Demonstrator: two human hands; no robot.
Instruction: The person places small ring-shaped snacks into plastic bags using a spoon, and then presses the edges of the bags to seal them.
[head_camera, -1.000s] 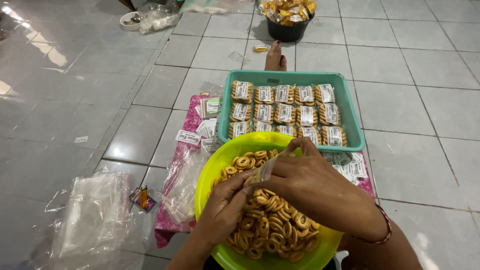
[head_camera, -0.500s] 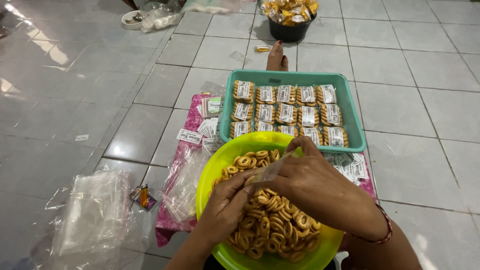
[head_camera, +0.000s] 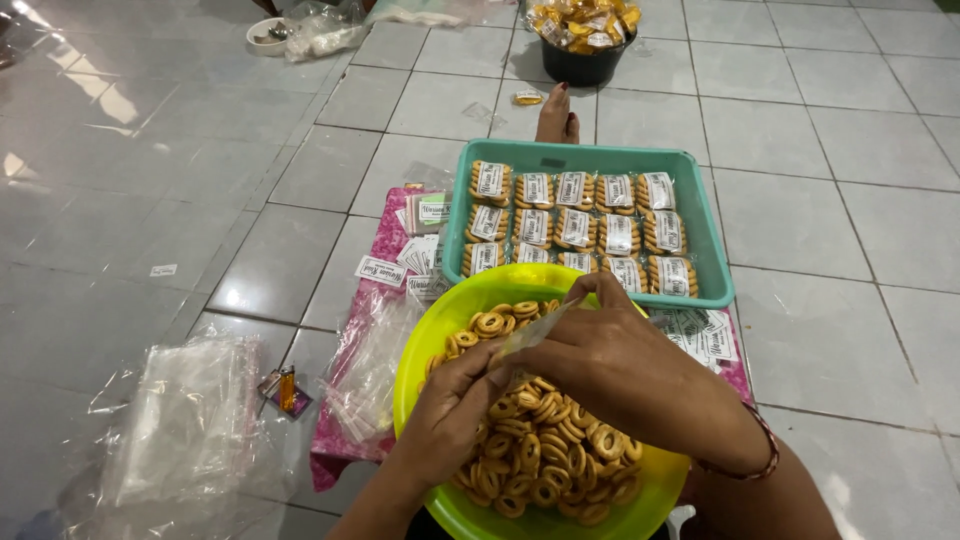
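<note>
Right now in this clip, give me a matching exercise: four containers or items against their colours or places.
Things:
1. bowl of ring biscuits
2. tray of packed bags
3. tub of wrapped snacks
4. empty clear bags

Descriptions:
A. black, beyond the tray
B. lime green, under both hands
C. floor, bottom left
D. teal, rows of labelled packs

Pairs: 1-B, 2-D, 3-A, 4-C
</note>
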